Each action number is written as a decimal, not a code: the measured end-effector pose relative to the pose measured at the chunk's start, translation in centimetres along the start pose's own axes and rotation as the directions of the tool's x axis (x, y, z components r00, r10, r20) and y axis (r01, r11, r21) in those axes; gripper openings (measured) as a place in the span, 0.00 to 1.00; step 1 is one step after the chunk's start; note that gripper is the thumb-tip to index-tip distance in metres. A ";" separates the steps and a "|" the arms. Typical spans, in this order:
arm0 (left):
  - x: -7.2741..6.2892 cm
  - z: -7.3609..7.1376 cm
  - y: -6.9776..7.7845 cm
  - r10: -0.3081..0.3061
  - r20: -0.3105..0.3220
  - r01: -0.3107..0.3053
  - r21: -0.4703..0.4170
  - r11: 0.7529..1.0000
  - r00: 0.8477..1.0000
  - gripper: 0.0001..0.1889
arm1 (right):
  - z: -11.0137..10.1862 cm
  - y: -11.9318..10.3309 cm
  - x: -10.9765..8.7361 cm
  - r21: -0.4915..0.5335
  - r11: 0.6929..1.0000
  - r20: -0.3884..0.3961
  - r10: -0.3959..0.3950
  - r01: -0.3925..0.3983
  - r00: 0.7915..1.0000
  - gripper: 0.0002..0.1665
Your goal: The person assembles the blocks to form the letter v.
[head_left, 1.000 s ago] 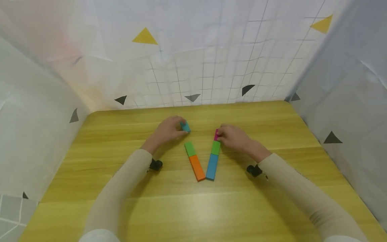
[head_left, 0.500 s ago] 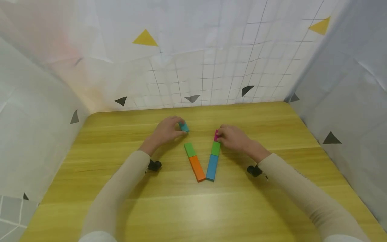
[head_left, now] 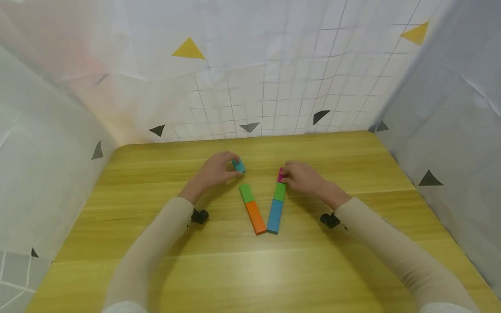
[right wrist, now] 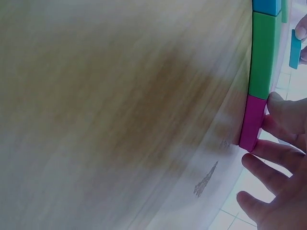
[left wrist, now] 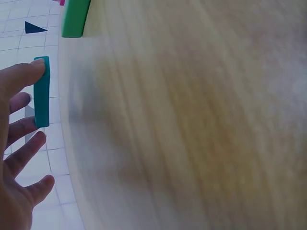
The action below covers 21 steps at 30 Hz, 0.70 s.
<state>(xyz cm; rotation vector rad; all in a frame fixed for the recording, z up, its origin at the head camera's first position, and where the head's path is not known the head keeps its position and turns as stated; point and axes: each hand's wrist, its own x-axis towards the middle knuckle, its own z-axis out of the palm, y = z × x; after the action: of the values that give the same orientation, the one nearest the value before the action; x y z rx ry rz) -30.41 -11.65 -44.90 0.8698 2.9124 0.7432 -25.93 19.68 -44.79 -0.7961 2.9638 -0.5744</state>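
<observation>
My left hand [head_left: 216, 171] pinches a teal block [head_left: 238, 165] by its ends, between thumb and fingers. In the left wrist view the teal block [left wrist: 42, 92] appears apart from the green block [left wrist: 75, 18]. My right hand [head_left: 304, 177] holds a pink block [head_left: 280, 174] at the far end of the right-hand row. That pink block [right wrist: 252, 122] touches a green block [right wrist: 263, 55], and a blue block [head_left: 275, 216] follows nearer me. The left-hand row is a green block [head_left: 246, 193] against an orange block [head_left: 255, 217]. Both rows meet at their near ends in a V.
The blocks lie on a yellow wood-grain table [head_left: 250, 278]. White sheets with grid lines and dark and yellow triangles [head_left: 189, 48] stand behind the table and at both sides. Small black devices [head_left: 200, 216] sit under both wrists.
My left hand has shifted very slightly left and nearer me with the teal block in its fingers. The right hand stays on the pink block, and the rows have not moved.
</observation>
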 end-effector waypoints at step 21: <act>-0.5 0.6 0.2 -0.003 0.051 0.004 -0.016 1.000 0.999 0.21 | -0.1 -0.1 0.1 -0.009 1.000 -0.017 -0.017 0.017 1.000 0.05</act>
<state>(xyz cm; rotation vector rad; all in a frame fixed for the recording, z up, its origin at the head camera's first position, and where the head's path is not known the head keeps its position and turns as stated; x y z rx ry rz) -29.78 -11.50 -45.38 0.8686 2.8591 0.7324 -25.95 19.61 -44.63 -0.8218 2.9802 -0.5726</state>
